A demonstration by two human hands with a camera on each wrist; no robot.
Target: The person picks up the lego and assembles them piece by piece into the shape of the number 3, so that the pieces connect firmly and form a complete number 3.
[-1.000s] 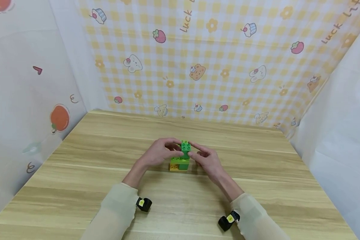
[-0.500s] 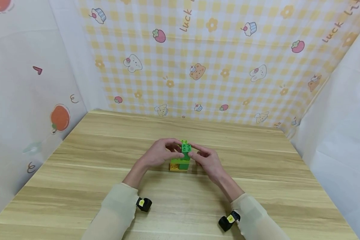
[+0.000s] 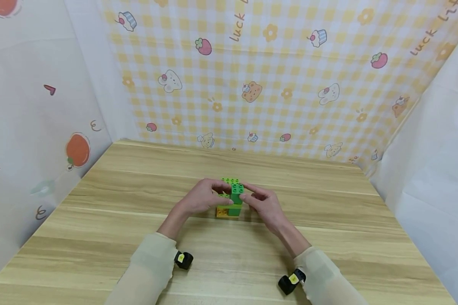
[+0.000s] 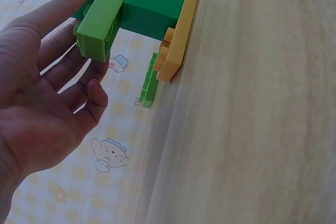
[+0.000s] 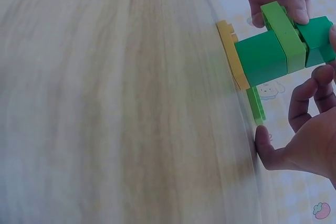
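In the head view, pinching the top green block from both sides, between thumb and forefinger of left hand and of right hand, above the middle of the wooden table. Could skew or tip sideways under uneven pressure. Just behind, a light green piece, near enough to be knocked by a stray finger.

In the left wrist view, with one fingertip flat against the top green block and the other fingers bent beyond the light green plank; impossible to tell whether touching it. Overhanging the lower green block at that end, so likely to lever off if pressed there.

In the right wrist view, with the lower fingers bent and clear of the yellow base. Hard to tell how firmly seated on top; if only loosely, liable to lift off when released carelessly.
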